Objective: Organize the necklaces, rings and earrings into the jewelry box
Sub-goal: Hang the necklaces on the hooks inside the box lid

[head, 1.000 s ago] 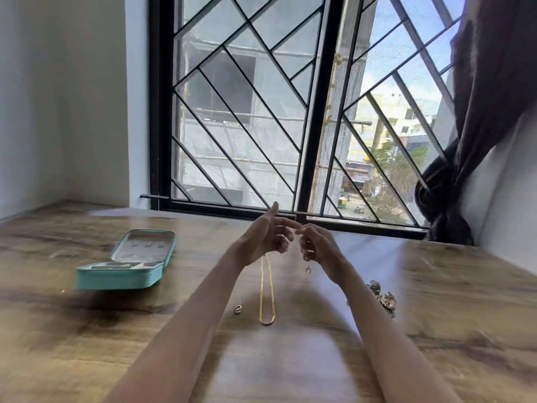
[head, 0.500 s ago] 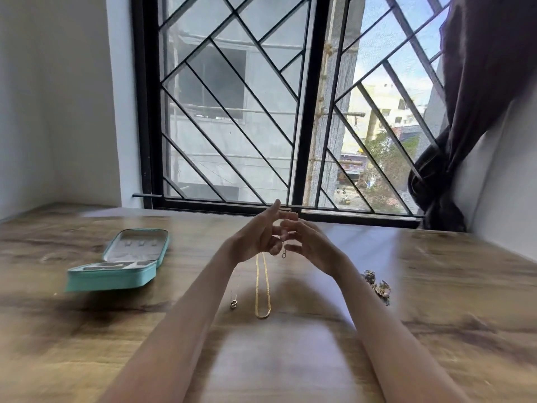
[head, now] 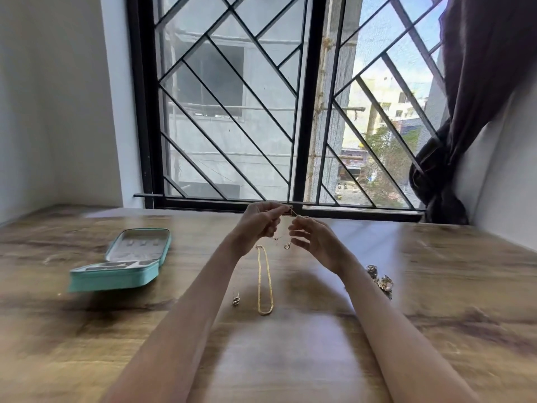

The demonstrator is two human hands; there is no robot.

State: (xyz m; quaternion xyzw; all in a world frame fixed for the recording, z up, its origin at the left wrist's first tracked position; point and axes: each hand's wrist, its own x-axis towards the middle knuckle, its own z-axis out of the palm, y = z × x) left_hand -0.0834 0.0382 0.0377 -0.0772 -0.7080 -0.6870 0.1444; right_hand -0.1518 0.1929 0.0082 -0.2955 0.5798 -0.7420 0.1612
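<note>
My left hand (head: 258, 225) and my right hand (head: 315, 239) are raised above the wooden table (head: 436, 286), each pinching one end of a thin chain necklace with a small ring pendant (head: 287, 245) that dangles between them. Below them a gold chain necklace (head: 264, 282) lies stretched out on the table. A small silver pendant on a fine chain (head: 236, 300) lies left of it. The open teal jewelry box (head: 116, 276) sits at the left, its lid laid back. A heap of earrings and rings (head: 380, 280) lies to the right of my right forearm.
A barred window (head: 290, 112) runs along the far edge of the table. A dark curtain (head: 465, 97) hangs bunched at the right by a white wall. Another white wall bounds the left side.
My hands have drawn slightly apart, and the ring pendant now hangs between them. My head has tilted, shifting the view.
</note>
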